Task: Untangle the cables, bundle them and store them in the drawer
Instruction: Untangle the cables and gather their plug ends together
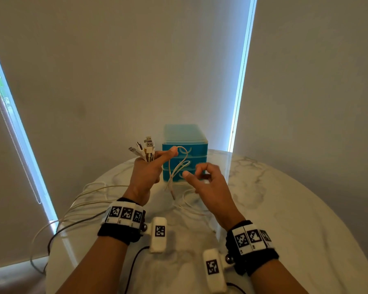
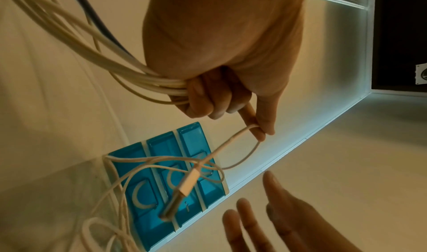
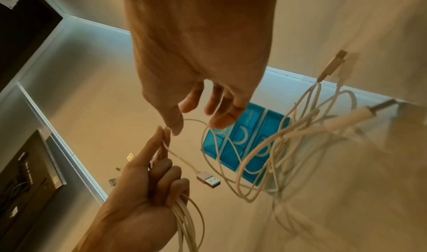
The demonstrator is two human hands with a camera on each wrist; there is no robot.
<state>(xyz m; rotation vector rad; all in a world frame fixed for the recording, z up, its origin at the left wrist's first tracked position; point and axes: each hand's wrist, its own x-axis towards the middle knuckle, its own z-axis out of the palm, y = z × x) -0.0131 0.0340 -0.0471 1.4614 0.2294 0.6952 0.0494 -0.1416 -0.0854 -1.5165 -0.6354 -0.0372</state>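
Note:
My left hand (image 1: 168, 154) is raised over the table and grips a bundle of white cables (image 2: 138, 73), whose USB plugs (image 1: 146, 148) stick up above the fist. Its thumb and index finger also pinch a loop of a loose white cable (image 1: 179, 164) whose plug (image 2: 189, 184) dangles below. My right hand (image 1: 194, 170) hovers just right of that loop, fingers relaxed and holding nothing (image 3: 196, 119). Behind both hands stands the blue three-drawer unit (image 1: 185, 145), all its drawers pushed in.
The round marble table (image 1: 285, 209) carries more white cable slack (image 1: 191, 200) in front of the drawers. Long cable runs (image 1: 72, 209) trail over the table's left edge toward the floor. Roller blinds and a wall stand close behind.

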